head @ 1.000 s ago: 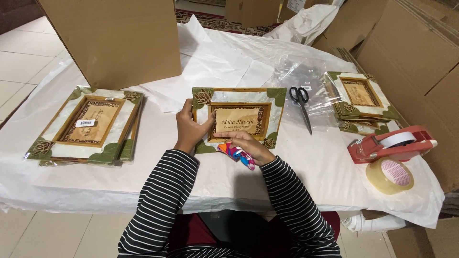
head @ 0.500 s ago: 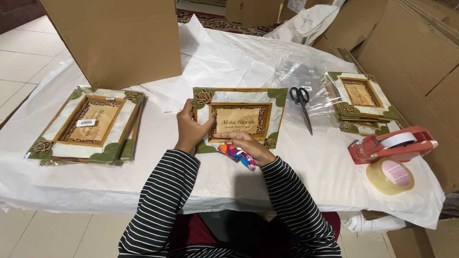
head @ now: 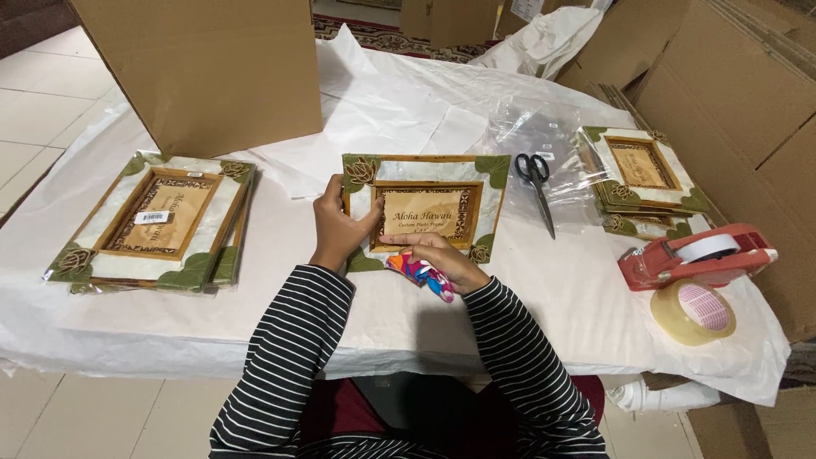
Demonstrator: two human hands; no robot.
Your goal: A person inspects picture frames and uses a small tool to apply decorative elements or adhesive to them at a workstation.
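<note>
Left hand (head: 338, 228) grips the frame's (head: 425, 209) left edge, right hand (head: 442, 259) clutches a bright cloth (head: 421, 274) — frame looks stiff, light, scratch-prone — best held by its edges.

Left hand (head: 338, 228) and right hand (head: 446, 259) hold a picture frame (head: 425, 208) flat on the table (head: 527, 297).

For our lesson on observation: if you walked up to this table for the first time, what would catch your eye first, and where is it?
First, the decorated picture frame at the table's middle, gripped by the left hand at its left edge while the right hand holds a multicoloured object at its lower edge. Next, the stacks of similar frames: one at far left, another at right. Black scissors lie just right of the middle frame, with a red tape dispenser near the right edge.
</note>
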